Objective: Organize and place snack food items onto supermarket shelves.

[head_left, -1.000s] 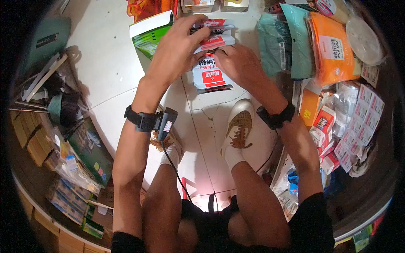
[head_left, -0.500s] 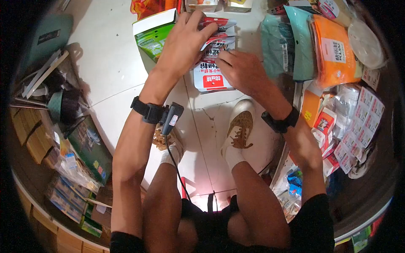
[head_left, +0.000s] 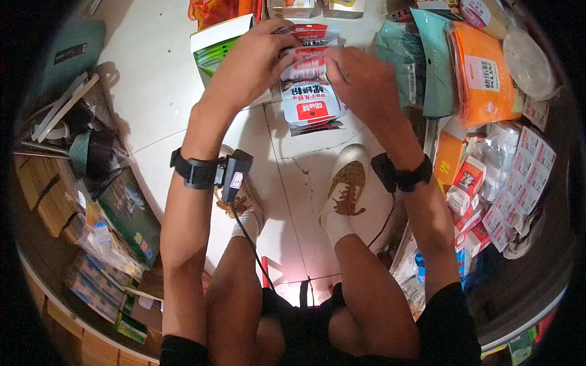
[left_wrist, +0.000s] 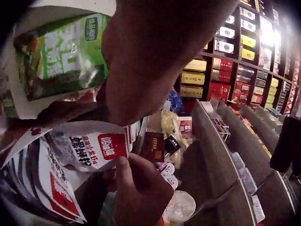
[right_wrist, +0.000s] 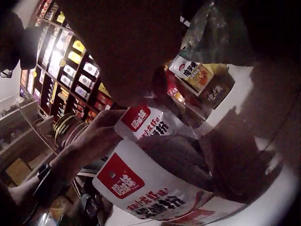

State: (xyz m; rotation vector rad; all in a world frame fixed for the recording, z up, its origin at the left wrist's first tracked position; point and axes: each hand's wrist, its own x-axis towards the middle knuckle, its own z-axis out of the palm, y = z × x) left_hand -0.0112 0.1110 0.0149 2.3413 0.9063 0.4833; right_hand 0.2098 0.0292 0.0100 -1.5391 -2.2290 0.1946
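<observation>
Several red-and-white noodle packets (head_left: 312, 100) stand close together in front of me, the nearest with its printed face toward me. My left hand (head_left: 250, 67) is at their left side, its fingers curled over the packets' edge. My right hand (head_left: 366, 79) is at their right side; in the left wrist view the right hand (left_wrist: 141, 188) pinches the corner of a packet (left_wrist: 91, 146) between thumb and finger. In the right wrist view, the left hand (right_wrist: 101, 126) is behind the packets, its fingertips hidden by a packet (right_wrist: 124, 179).
An open white box with green packets (head_left: 213, 55) stands left of my left hand. Teal packages (head_left: 427, 67) and an orange package (head_left: 479, 73) are on the right. Small boxes (head_left: 342, 7) stand at the far side. My shoes (head_left: 348, 177) are on the tiled floor (head_left: 159, 116).
My right hand has moved away from me and slightly right, from the front packet's middle to its upper right. More of that packet's face shows. My left hand has shifted slightly left.
</observation>
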